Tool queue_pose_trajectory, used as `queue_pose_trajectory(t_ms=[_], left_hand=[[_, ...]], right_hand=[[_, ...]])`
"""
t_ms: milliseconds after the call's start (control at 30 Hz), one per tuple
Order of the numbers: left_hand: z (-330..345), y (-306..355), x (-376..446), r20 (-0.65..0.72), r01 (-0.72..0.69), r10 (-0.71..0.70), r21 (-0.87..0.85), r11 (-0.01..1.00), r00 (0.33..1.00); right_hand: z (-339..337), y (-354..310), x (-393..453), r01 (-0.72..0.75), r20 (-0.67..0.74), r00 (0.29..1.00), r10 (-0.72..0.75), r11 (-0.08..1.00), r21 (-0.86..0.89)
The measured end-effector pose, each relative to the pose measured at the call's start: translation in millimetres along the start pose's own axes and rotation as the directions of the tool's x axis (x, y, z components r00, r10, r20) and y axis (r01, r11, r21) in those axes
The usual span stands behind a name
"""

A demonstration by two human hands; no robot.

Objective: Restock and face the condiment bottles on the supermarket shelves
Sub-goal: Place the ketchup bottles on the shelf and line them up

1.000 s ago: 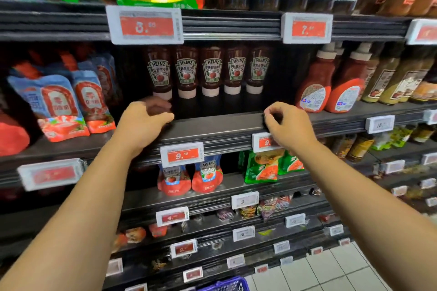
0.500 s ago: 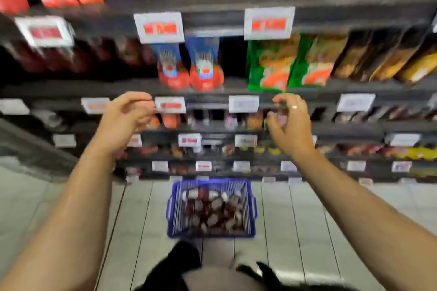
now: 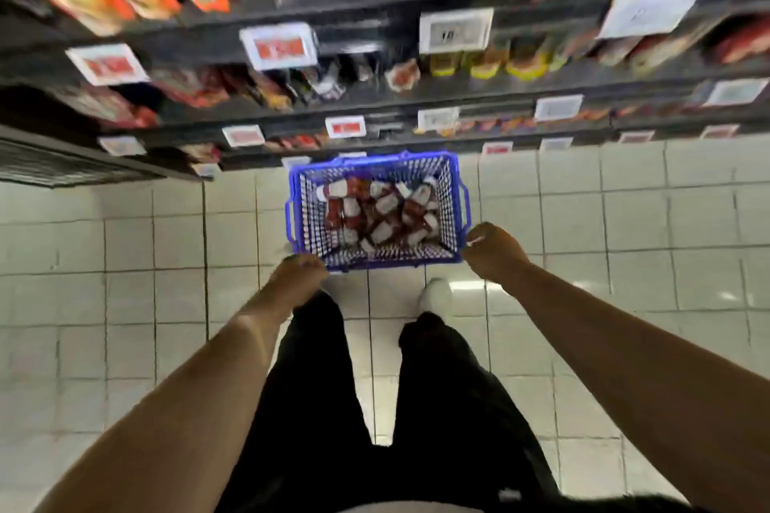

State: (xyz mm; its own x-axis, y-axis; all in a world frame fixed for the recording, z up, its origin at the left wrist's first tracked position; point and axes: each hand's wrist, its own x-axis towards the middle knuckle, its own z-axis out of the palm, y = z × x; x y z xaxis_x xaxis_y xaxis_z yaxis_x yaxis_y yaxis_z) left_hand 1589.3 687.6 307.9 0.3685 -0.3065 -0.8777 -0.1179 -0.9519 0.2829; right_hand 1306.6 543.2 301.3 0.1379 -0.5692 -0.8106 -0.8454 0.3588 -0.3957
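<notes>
The bottles (image 3: 377, 212) lie in a heap inside the blue basket (image 3: 454, 196), center of frame, on the tiled floor (image 3: 125, 304) just in front of the bottom shelf. Red bodies, white caps and labels, all on their sides w/ long axes pointing every which way; a few run roughly toward the top of frame. Blur hides finer detail.

Both hands hang at the basket's near corners. Left hand (image 3: 302, 273) sits at the lower-left corner, right hand (image 3: 493, 250) at the lower-right corner, each beside or just over the rim; can't tell if either touches it. Left fingers look loosely curled round nothing, as far as the blur allows. Right fingers are curled tighter, a small pale spot near the knuckles; can't tell if it's holding anything.

So the bottles lie up-frame and inward from both hands, down below rim level. Right hand looks a bit nearer the pile, prob. the easier one to dip in.

Around: dark trousers and a white shoe (image 3: 435, 296) below the basket, shelves (image 3: 375, 25) w/ price tags (image 3: 455, 30) and blurred packets across the top of frame.
</notes>
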Motion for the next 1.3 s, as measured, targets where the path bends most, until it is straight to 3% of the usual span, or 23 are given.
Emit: queue_pose_trajectory(t_ms=[167, 267, 367, 433, 667, 800, 933, 1000, 1167, 1300], left_hand=[[53, -33, 130, -0.004, 0.035, -0.035, 0.072, 0.997, 0.999], [88, -42, 215, -0.037, 0.053, -0.049, 0.121, 0.991, 0.998], [125, -43, 292, -0.02, 0.17, -0.172, -0.066, 0.983, 0.985], [150, -45, 339, -0.012, 0.228, -0.233, -0.161, 0.96, 0.972], [230, -49, 454, 0.191, 0.146, -0.154, 0.056, 0.988, 0.969], [234, -58, 486, 0.16, 0.039, -0.081, 0.25, 0.967, 0.984], [216, -76, 487, 0.091, -0.136, 0.112, 0.318, 0.938, 0.99], [216, -82, 480, 0.108, -0.161, 0.132, 0.343, 0.925, 0.985], [205, -73, 453, 0.187, -0.161, 0.125, 0.192, 0.968, 0.974], [178, -66, 390, 0.207, -0.148, 0.163, -0.082, 0.985, 0.965]], right_hand=[[87, 39, 108, -0.13, 0.094, 0.989, 0.114, 0.973, 0.19], [138, 64, 178, -0.265, 0.2, 0.958, 0.204, 0.897, 0.355], [176, 81, 248, -0.418, 0.277, 0.907, 0.317, 0.753, 0.508], [196, 91, 293, -0.426, 0.237, 0.903, 0.358, 0.677, 0.6], [253, 102, 402, -0.323, 0.137, 0.94, 0.312, 0.689, 0.649], [273, 109, 428, -0.294, 0.039, 0.928, 0.371, 0.662, 0.689], [273, 105, 426, -0.32, 0.037, 0.9, 0.433, 0.602, 0.731], [268, 109, 418, -0.309, 0.012, 0.884, 0.467, 0.565, 0.765], [245, 108, 382, -0.253, -0.005, 0.912, 0.41, 0.574, 0.779], [210, 93, 318, -0.252, 0.142, 0.952, 0.27, 0.436, 0.864]])
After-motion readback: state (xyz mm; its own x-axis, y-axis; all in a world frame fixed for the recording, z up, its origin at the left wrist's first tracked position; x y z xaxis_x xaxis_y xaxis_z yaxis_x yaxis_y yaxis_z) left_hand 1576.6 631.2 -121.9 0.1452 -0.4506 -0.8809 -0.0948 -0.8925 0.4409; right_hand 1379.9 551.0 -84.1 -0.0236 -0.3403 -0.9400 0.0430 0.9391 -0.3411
